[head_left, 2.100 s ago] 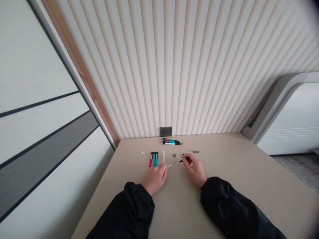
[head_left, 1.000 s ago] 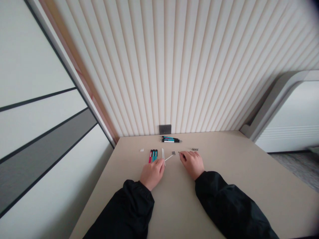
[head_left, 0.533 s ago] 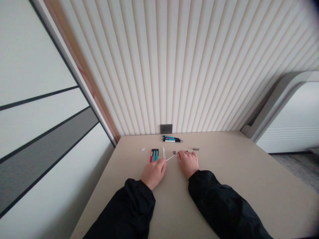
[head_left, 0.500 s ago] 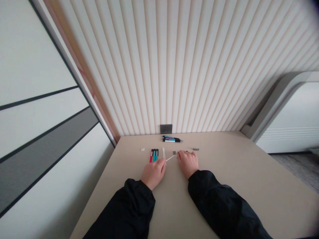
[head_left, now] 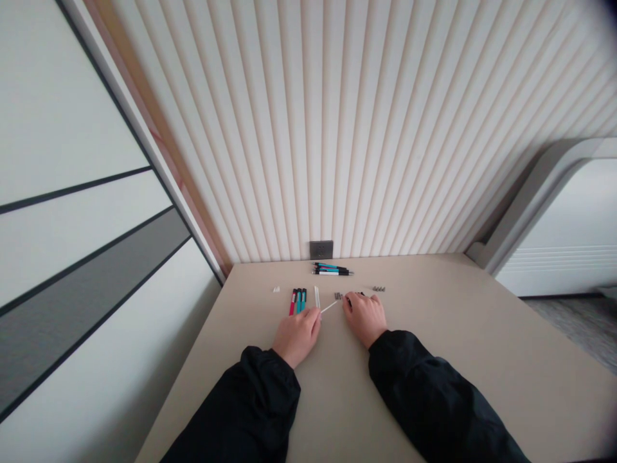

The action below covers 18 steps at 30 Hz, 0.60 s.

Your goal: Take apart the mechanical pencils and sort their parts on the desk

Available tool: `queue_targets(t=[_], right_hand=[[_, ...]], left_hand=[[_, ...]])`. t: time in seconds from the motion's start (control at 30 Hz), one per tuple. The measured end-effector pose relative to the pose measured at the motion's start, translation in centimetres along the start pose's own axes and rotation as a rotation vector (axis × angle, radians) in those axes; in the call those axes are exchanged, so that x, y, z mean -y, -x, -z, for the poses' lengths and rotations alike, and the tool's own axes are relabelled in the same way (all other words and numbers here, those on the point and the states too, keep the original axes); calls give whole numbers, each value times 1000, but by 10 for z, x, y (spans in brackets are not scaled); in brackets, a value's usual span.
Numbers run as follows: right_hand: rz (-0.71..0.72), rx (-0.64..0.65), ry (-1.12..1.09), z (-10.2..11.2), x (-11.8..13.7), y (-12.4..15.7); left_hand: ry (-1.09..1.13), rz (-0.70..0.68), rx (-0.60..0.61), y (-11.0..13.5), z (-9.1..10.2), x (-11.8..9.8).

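Note:
My left hand (head_left: 296,334) pinches a thin white pen refill (head_left: 329,307) that slants up to the right. My right hand (head_left: 365,318) is just right of the refill's far end, fingers bent together over the table. Something small and dark shows at its fingertips, too small to name. Small dark springs (head_left: 338,296) lie beside those fingertips. Just beyond my left hand lie pen barrels (head_left: 297,299), one red and two teal with black ends. More white refills (head_left: 317,296) lie to the right of the barrels. Black bits (head_left: 362,294) peek out behind my right hand, mostly hidden.
Several pens (head_left: 332,271) lie in a pile near the table's back edge. Small white parts (head_left: 276,289) sit at the left, and small grey pen tips (head_left: 378,289) at the right. A dark socket (head_left: 321,249) is on the ribbed wall behind the table (head_left: 434,308).
My right hand has shifted slightly right, away from the refill's end, and its fingers have changed position, with something dark showing there. My left hand and the refill have stayed put.

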State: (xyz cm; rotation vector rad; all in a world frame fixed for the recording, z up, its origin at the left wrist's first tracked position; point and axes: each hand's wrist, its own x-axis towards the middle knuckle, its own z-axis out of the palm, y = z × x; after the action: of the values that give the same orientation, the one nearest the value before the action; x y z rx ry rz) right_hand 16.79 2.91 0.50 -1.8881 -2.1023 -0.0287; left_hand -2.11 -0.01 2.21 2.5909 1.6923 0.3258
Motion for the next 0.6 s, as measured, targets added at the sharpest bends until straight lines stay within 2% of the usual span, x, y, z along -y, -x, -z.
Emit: queue_targets(t=[0.13, 0.37, 0.47, 0.6], right_hand=[[-23, 14, -32, 0, 1, 1], [-28, -82, -146, 1, -3, 4], [-13, -28, -183, 0, -4, 6], [-74, 81, -122, -2, 1, 9]], left_hand=[[9, 9, 0, 0, 0, -1], [13, 8, -8, 1, 0, 0], [14, 11, -9, 1, 0, 0], [12, 13, -6, 0, -1, -1]])
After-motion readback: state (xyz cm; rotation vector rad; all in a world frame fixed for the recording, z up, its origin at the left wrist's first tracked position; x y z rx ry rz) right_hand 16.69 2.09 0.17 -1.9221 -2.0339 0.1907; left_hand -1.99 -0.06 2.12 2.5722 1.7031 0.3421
